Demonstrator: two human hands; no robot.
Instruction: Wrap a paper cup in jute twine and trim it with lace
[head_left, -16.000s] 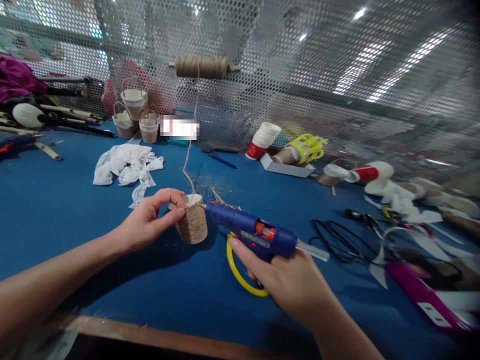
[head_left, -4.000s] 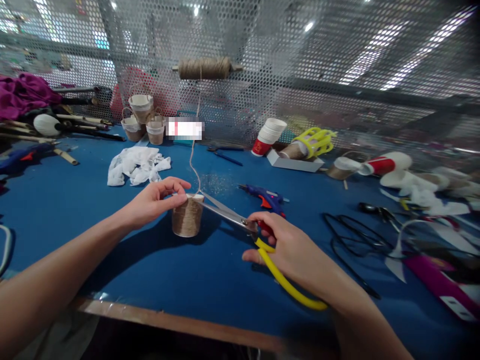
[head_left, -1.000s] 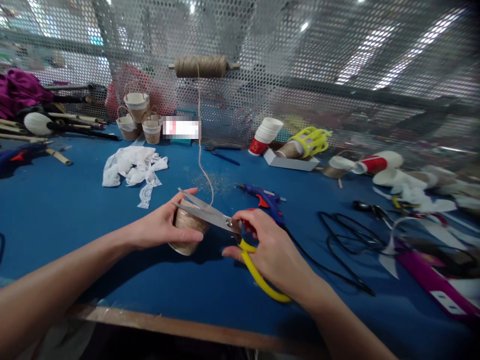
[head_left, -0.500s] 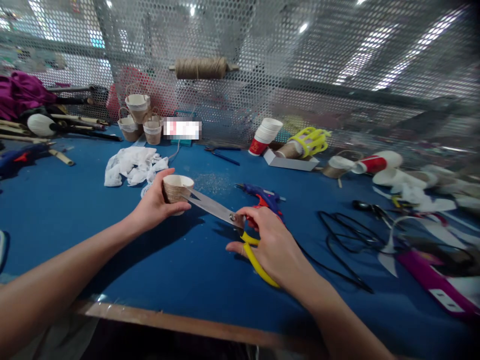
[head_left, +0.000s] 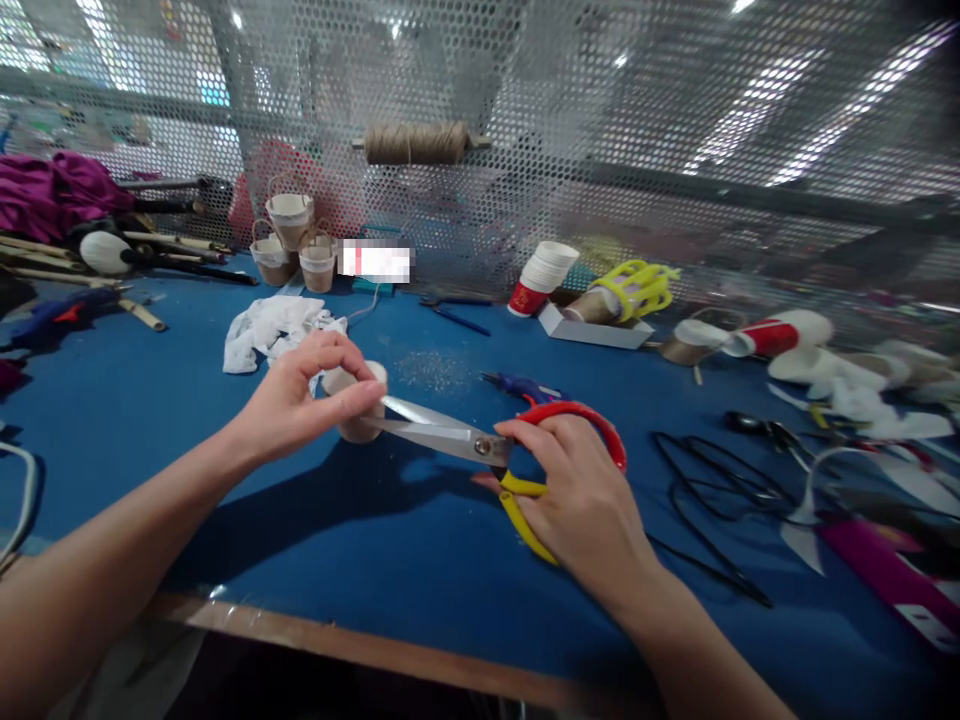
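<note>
A small paper cup [head_left: 361, 430] wrapped in brown twine is in front of me, partly covered by my left hand [head_left: 319, 390]. Thumb and fingertips of that hand pinch together at the cup's rim; what is between them is too small to make out. My right hand [head_left: 581, 490] grips a pair of scissors [head_left: 442, 440] with red and yellow handles. The blades are parted and point left, their tips at the cup near my left fingertips. Behind the cup lies a crumpled white cloth [head_left: 274, 325].
A blue glue gun [head_left: 525, 386] lies just beyond my right hand. Black cable [head_left: 705, 480] and a purple power strip [head_left: 885, 570] are at the right. Pliers [head_left: 457, 310], stacked paper cups [head_left: 547, 275] and small twine-handled buckets [head_left: 317, 265] stand farther back.
My left hand has shifted from around the cup's side to above its rim, now in a pinch. The scissors have opened, and the red handle has come into view. The view has shifted slightly.
</note>
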